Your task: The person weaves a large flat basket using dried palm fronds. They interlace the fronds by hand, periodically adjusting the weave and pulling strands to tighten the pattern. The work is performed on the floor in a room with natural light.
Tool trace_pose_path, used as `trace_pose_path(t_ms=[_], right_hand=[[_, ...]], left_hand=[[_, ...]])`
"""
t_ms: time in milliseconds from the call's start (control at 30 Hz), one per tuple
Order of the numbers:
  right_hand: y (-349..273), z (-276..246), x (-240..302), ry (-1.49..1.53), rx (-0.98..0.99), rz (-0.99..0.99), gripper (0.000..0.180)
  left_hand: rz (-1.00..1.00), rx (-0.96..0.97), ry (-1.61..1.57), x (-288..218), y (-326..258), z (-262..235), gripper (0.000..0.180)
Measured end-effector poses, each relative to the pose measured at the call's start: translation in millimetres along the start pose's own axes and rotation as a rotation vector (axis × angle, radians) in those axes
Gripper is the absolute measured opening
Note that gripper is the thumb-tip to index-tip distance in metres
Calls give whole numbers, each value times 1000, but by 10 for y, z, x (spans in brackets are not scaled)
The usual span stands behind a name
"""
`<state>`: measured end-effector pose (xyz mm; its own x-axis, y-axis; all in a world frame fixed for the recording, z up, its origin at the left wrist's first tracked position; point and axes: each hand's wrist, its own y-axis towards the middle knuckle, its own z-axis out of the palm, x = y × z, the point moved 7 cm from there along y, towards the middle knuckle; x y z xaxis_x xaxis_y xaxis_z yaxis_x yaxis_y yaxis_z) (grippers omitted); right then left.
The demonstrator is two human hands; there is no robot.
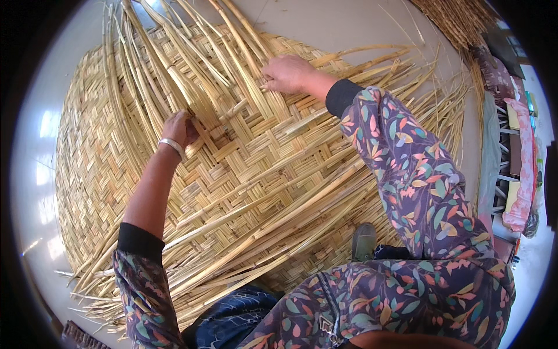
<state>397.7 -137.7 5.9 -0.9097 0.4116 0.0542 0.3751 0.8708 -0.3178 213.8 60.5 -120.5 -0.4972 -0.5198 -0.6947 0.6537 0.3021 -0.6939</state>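
Observation:
A large mat point(96, 134) of flattened straw-coloured reed strips, woven in a twill pattern, spreads on the floor beneath both my hands. My left hand point(179, 129), with a silver bangle at the wrist, is closed at the lower end of a bundle of reed strips point(195, 96); its fingertips are partly hidden. To the upper right, my right hand point(288, 74) is curled over the upper ends of other reed strips point(256, 96) that lean away toward the far edge. Between the hands, strips cross over and under each other at the weave.
Many loose reed strips point(279, 232) lie across the near side of the mat and fan out to the right. A shoe point(364, 241) rests on the mat near my body. A bundle of brown stalks point(459, 20) lies at the far right, above a rack point(503, 157) with cloths.

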Motion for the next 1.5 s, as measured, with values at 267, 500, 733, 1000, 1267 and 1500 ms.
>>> trace_pose_path(t_ms=[267, 500, 733, 1000, 1267, 1500], right_hand=[[-55, -8, 4, 116, 133, 80, 26], [163, 137, 81, -34, -18, 9, 20], [154, 68, 60, -40, -10, -3, 23], [72, 94, 19, 93, 63, 31, 24], [3, 9, -13, 38, -60, -117, 19], [-23, -73, 22, 134, -98, -146, 17]], left_hand=[[1058, -245, 1336, -216, -1270, 1128, 48], [1026, -133, 1614, 15, -990, 1257, 58], [867, -132, 1603, -146, -862, 1310, 51], [854, -101, 1537, -191, -787, 1318, 38], [755, -114, 1497, -493, -628, 1576, 25], [466, -89, 1413, -552, -408, 1560, 24]])
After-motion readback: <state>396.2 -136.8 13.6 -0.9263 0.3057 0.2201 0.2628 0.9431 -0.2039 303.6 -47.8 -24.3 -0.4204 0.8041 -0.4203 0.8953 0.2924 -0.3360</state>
